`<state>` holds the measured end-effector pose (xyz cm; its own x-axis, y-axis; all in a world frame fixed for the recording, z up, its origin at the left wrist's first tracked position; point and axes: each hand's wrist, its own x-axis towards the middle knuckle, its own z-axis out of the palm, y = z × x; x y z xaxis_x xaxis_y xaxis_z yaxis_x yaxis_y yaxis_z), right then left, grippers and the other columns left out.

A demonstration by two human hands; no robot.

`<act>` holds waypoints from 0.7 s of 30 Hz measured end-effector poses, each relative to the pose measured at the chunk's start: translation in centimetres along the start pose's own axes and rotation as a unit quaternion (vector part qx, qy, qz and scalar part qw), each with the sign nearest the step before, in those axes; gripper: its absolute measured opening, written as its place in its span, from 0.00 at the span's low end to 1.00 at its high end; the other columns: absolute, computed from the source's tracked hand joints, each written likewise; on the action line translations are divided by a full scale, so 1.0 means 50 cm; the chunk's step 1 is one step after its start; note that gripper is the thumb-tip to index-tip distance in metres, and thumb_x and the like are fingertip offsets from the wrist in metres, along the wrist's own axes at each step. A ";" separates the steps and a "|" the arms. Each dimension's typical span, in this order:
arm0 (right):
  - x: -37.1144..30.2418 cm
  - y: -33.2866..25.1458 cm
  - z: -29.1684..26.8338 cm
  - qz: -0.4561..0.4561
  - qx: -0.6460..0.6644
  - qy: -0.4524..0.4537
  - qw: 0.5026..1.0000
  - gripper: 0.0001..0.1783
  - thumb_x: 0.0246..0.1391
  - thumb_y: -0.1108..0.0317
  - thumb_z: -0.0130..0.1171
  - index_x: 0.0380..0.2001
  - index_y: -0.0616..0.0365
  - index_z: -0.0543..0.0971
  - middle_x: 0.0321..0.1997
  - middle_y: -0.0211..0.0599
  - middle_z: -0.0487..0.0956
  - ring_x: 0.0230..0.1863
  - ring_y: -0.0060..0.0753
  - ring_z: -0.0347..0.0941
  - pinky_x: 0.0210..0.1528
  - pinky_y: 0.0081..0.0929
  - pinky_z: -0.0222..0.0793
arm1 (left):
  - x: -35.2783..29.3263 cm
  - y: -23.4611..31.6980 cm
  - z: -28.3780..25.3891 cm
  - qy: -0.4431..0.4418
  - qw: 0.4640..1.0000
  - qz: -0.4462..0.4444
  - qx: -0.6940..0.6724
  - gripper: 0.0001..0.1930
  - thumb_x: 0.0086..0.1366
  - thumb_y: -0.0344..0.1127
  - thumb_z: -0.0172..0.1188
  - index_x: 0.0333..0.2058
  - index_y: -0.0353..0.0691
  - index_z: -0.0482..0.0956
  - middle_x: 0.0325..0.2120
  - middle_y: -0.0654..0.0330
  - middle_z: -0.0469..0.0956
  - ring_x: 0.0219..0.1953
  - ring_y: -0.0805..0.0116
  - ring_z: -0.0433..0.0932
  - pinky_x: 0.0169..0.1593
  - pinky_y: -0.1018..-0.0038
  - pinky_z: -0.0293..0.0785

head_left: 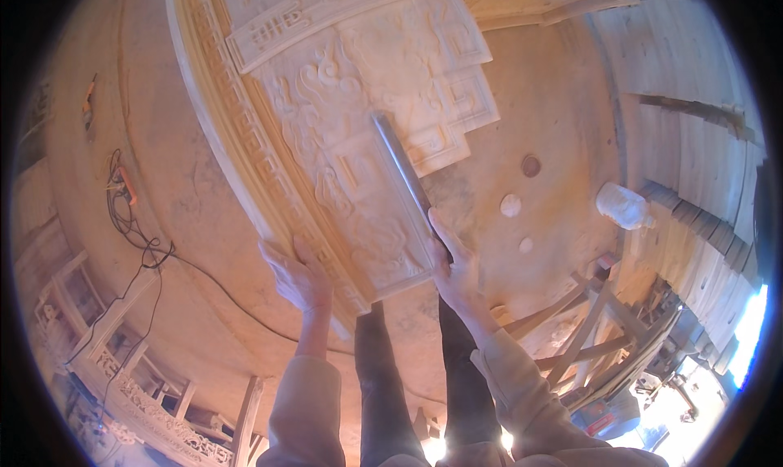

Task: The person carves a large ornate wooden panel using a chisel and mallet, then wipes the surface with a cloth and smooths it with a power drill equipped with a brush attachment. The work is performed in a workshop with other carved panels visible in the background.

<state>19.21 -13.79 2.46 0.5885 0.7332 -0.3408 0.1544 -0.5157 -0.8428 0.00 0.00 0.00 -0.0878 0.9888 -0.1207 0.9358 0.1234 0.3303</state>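
A large pale carved wooden panel (351, 190) stretches away from me, with scrollwork in relief and a stepped right edge. My left hand (302, 275) is closed around the near left edge of its raised moulding (269, 165). In my right hand (458, 275), at the near right corner, is a long flat metal tool (400, 161), dark toward the near end. The tool slants over the panel's right side, its far end above the carving. Whether it is a chisel or a file I cannot tell, since my fingers hide its near end.
Coiled dark cable with an orange part (126, 185) lies on the floor at left, and its cord runs toward my legs. A white plastic jug (624, 206) stands at right beside stacked planks (693, 75). Carved wooden frames (155, 410) fill the lower left; crossed wooden bars (587, 328) stand lower right.
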 end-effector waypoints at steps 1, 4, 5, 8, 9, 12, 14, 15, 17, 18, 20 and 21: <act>-0.004 -0.005 -0.006 -0.004 -0.008 0.002 1.000 0.23 0.67 0.78 0.51 0.65 0.63 0.73 0.64 0.49 0.78 0.61 0.34 0.77 0.60 0.26 0.70 | -0.003 -0.002 0.004 0.002 1.000 0.005 -0.001 0.33 0.75 0.49 0.53 0.67 0.33 0.54 0.51 0.33 0.76 0.48 0.33 0.78 0.46 0.47 0.76; 0.008 -0.031 0.007 -0.015 -0.032 -0.010 0.999 0.24 0.67 0.79 0.51 0.65 0.63 0.73 0.62 0.51 0.78 0.58 0.32 0.79 0.56 0.26 0.72 | 0.027 -0.012 -0.007 0.036 0.999 0.027 0.024 0.32 0.75 0.48 0.52 0.66 0.31 0.55 0.51 0.33 0.76 0.48 0.33 0.78 0.45 0.47 0.76; 0.014 -0.035 -0.001 -0.015 -0.058 -0.010 0.998 0.24 0.67 0.79 0.51 0.65 0.62 0.73 0.62 0.51 0.79 0.56 0.32 0.79 0.54 0.26 0.73 | 0.028 -0.007 0.005 0.035 0.999 0.030 0.022 0.32 0.75 0.48 0.52 0.66 0.31 0.55 0.51 0.33 0.76 0.48 0.33 0.78 0.45 0.47 0.76; 0.018 -0.067 -0.014 -0.078 -0.080 0.026 0.993 0.25 0.65 0.80 0.52 0.66 0.59 0.72 0.45 0.53 0.84 0.38 0.33 0.81 0.41 0.26 0.75 | 0.015 -0.008 0.001 0.023 0.999 0.027 0.019 0.32 0.75 0.48 0.52 0.66 0.30 0.55 0.51 0.33 0.76 0.48 0.33 0.78 0.46 0.47 0.76; 0.024 -0.077 -0.020 -0.060 -0.104 0.014 0.993 0.26 0.65 0.80 0.53 0.66 0.58 0.72 0.39 0.52 0.81 0.33 0.32 0.78 0.37 0.27 0.73 | 0.012 -0.010 0.001 0.018 0.999 0.022 0.019 0.33 0.75 0.48 0.52 0.66 0.30 0.55 0.51 0.33 0.76 0.47 0.33 0.79 0.45 0.47 0.76; 0.041 -0.117 -0.045 -0.029 -0.161 -0.007 0.987 0.28 0.64 0.79 0.54 0.67 0.55 0.72 0.24 0.49 0.74 0.21 0.33 0.69 0.27 0.29 0.67 | 0.008 -0.010 0.005 0.017 0.999 0.024 0.015 0.33 0.75 0.48 0.52 0.67 0.30 0.55 0.52 0.33 0.76 0.47 0.33 0.79 0.45 0.47 0.77; 0.044 -0.148 -0.062 -0.006 -0.198 -0.019 0.980 0.29 0.63 0.79 0.55 0.67 0.54 0.72 0.19 0.47 0.67 0.18 0.33 0.63 0.24 0.31 0.63 | 0.004 -0.010 0.010 0.024 0.999 0.034 0.015 0.33 0.75 0.48 0.53 0.67 0.31 0.55 0.52 0.33 0.76 0.47 0.33 0.79 0.45 0.47 0.77; 0.046 -0.164 -0.071 -0.001 -0.210 -0.026 0.977 0.29 0.63 0.75 0.56 0.67 0.51 0.72 0.24 0.48 0.72 0.21 0.40 0.68 0.26 0.36 0.67 | 0.001 -0.011 0.010 0.019 0.999 0.028 0.013 0.33 0.75 0.48 0.53 0.67 0.31 0.55 0.52 0.33 0.76 0.47 0.33 0.79 0.45 0.47 0.77; 0.057 -0.199 -0.089 0.011 -0.250 -0.041 0.967 0.29 0.62 0.69 0.57 0.67 0.46 0.71 0.35 0.51 0.82 0.29 0.55 0.78 0.30 0.46 0.73 | 0.004 -0.008 0.010 0.015 1.000 0.018 0.007 0.33 0.75 0.48 0.53 0.67 0.31 0.55 0.52 0.33 0.76 0.47 0.33 0.79 0.44 0.47 0.77; 0.061 -0.217 -0.102 -0.002 -0.250 -0.052 0.967 0.28 0.63 0.71 0.55 0.67 0.49 0.72 0.29 0.50 0.77 0.25 0.47 0.74 0.28 0.41 0.69 | 0.006 -0.008 0.007 0.015 1.000 0.021 0.008 0.33 0.75 0.48 0.53 0.67 0.31 0.55 0.52 0.33 0.76 0.47 0.33 0.79 0.44 0.47 0.77; 0.072 -0.253 -0.137 -0.013 -0.261 -0.076 0.962 0.25 0.65 0.76 0.53 0.65 0.54 0.74 0.18 0.47 0.67 0.17 0.32 0.64 0.24 0.31 0.62 | 0.004 -0.005 0.004 0.014 0.999 0.029 0.000 0.33 0.75 0.48 0.53 0.67 0.31 0.55 0.52 0.33 0.75 0.46 0.33 0.79 0.44 0.47 0.77; 0.081 -0.265 -0.147 -0.007 -0.281 -0.081 0.956 0.24 0.65 0.76 0.53 0.64 0.55 0.75 0.19 0.48 0.67 0.17 0.33 0.63 0.24 0.31 0.61 | 0.007 -0.006 0.003 0.006 1.000 0.025 0.001 0.33 0.74 0.47 0.54 0.67 0.30 0.55 0.53 0.34 0.75 0.47 0.34 0.79 0.45 0.48 0.77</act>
<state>25.37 -7.27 15.31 0.4604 0.7771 -0.4291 0.5898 -0.6291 -0.5064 -0.24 0.30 -0.29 -0.0457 0.9946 -0.0928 0.9400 0.0742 0.3330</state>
